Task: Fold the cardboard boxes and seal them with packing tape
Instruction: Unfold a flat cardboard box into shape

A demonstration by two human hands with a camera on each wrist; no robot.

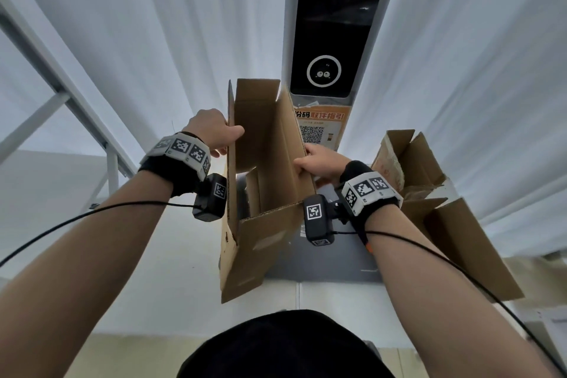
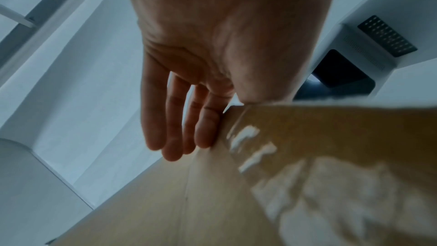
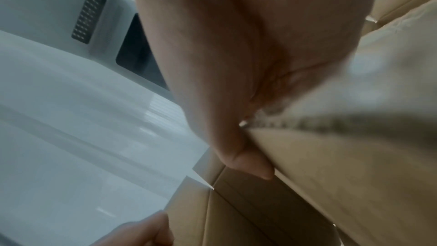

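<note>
Between the two raised hands, out ahead at arm's length: one cardboard box (image 1: pixel 267 181), held up off any bench, opened into a tube with both ends unsealed. Left hand (image 1: pixel 211 132) on the left wall, thumb hooked over the upper edge onto the inner face, fingers (image 2: pixel 175 134) lying straight along the outer face: a clamp, not a curl. Right hand (image 1: pixel 319 161) on the right wall, thumb (image 3: pixel 248 164) pressed along the board's edge, fingers out of sight behind the panel; gripping the wall, by the look of it. Long axis of the box running away from the body, far flaps up by the dark screen (image 1: pixel 331 24), near flaps hanging loose below the wrists. Both grips sit about mid-length, on opposite walls, neither clearly nearer to the loose flaps. Probably squaring the tube; near flaps likely next to fold. Glossy strip on the outer wall in the left wrist view, maybe old tape. Second box (image 1: pixel 429 193), flaps open, well off to the right. No tape roll visible.
</note>
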